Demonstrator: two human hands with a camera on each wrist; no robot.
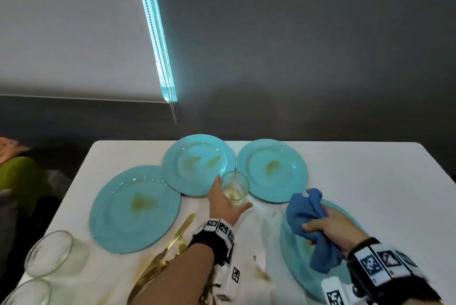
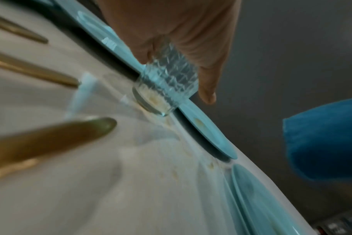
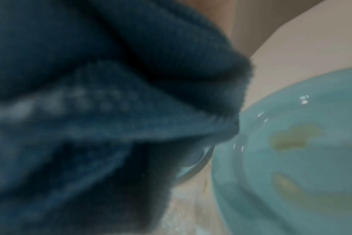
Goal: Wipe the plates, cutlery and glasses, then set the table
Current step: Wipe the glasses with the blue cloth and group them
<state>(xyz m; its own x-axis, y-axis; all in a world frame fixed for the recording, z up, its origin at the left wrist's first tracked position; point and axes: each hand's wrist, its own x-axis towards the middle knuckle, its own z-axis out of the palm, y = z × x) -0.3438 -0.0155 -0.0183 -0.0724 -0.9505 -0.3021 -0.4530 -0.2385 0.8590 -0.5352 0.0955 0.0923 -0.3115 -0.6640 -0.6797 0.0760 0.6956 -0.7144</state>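
Note:
My left hand [image 1: 229, 197] grips a clear ribbed glass [image 1: 235, 182] with yellowish residue at its bottom, between the two far plates; the same glass [image 2: 167, 89] shows its base down at the table. My right hand [image 1: 328, 225] holds a bunched blue cloth [image 1: 313, 228] above the near right turquoise plate [image 1: 293, 262]. The cloth [image 3: 90, 111] fills most of the right wrist view. Turquoise plates with yellow stains lie at far middle [image 1: 197, 164], far right [image 1: 271, 169] and left [image 1: 134, 208]. Gold cutlery [image 1: 177, 233] lies under my left forearm.
Two more clear glasses [image 1: 49, 253] [image 1: 24, 292] stand at the near left corner of the white table [image 1: 370, 181]. Yellow smears [image 1: 261, 275] mark the tabletop between my arms. A dark wall and a blind with a hanging chain [image 1: 174, 112] rise behind the far edge.

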